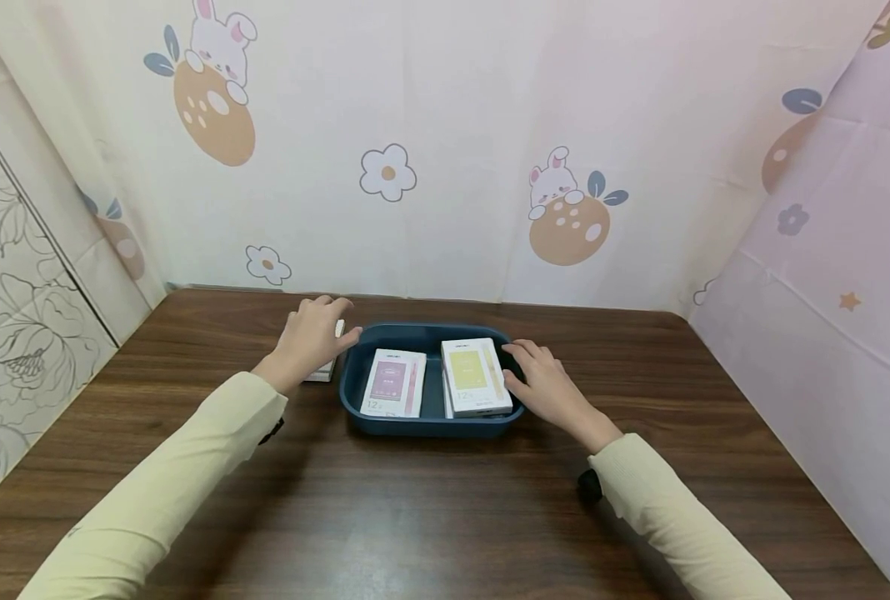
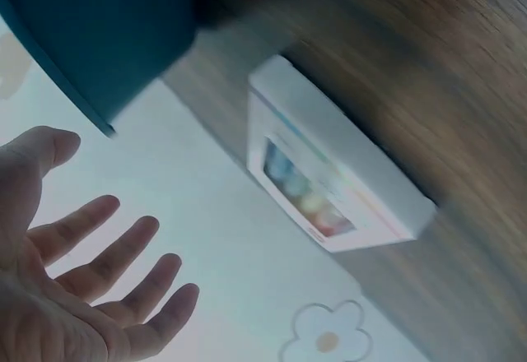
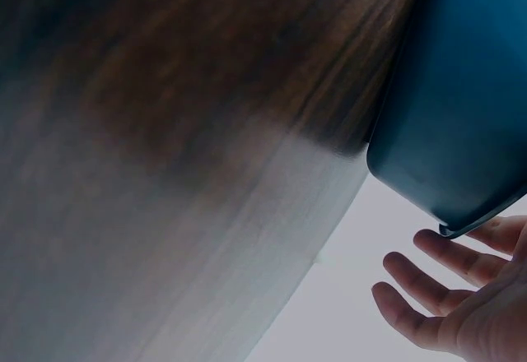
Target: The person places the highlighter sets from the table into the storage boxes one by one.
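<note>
A dark blue plastic bin (image 1: 430, 427) stands on the table. In it lie a white box with a purple label (image 1: 392, 382) and, on the right, a white box with a yellow-green label (image 1: 469, 371) on top of another white box. My left hand (image 1: 306, 337), fingers spread and palm bare, hovers near the bin's left rim. Partly behind it in the head view, a white box with a coloured window (image 2: 317, 160) stands on the table. My right hand (image 1: 546, 383) is at the bin's right rim, its fingers loosely bent and holding nothing.
The brown wooden table (image 1: 415, 517) reaches back to a pale curtain (image 1: 460, 233) printed with rabbits and flowers. More printed cloth (image 1: 835, 275) hangs along the right side. Dark bands show at both wrists, below the cream sleeves (image 1: 167, 475).
</note>
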Demonstrator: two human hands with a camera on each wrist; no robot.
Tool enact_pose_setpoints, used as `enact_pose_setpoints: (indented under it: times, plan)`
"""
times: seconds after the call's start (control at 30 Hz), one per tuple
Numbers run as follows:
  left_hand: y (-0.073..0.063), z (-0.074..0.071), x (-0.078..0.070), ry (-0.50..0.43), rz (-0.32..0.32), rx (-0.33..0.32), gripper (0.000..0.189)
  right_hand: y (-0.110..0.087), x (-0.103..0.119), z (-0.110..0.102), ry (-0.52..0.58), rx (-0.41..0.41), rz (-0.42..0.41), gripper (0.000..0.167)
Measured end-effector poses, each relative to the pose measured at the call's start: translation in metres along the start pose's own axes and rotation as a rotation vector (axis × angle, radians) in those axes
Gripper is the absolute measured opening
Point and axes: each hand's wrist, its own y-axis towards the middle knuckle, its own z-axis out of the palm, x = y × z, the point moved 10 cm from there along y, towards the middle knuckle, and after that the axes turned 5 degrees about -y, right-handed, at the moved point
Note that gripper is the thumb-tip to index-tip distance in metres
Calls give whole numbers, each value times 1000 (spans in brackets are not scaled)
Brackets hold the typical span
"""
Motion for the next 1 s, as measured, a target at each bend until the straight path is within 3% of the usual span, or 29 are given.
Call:
enact_pose_setpoints:
  times: [0.43,1.0]
  plan:
    - [-8,19,42,56,-123,136,51,0,1,-1,3,7,3,48]
    - [-15,45,64,65,-163,224,56,0,1,-1,10,4,-1,47]
